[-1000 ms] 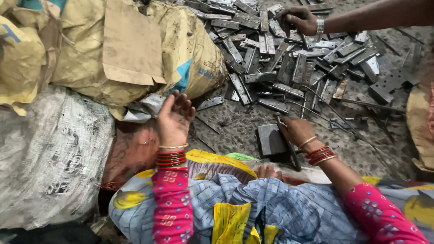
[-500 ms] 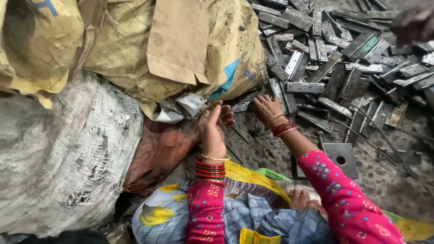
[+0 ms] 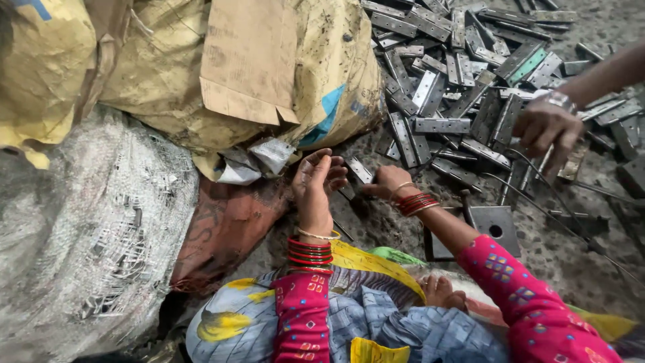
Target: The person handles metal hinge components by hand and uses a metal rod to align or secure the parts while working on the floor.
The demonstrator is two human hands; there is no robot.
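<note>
Left hand (image 3: 317,180) raised, fingers loosely spread, holding nothing visible; right hand (image 3: 384,183) curled beside it around the lower end of a small metal hinge plate (image 3: 359,170), grip perhaps pinched, fingertips hidden. Close by, a heap of metal hinge plates (image 3: 457,81) on the gritty floor (image 3: 557,255), partly cut off. At right, a co-worker's hand (image 3: 545,128), arm cropped.

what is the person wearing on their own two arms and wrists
Both arms wear bright pink sleeves with small multicoloured square patterns. The left hand has a stack of red bangles plus a thin gold one at the wrist; the right hand has red bangles and a thin pale one.
</note>
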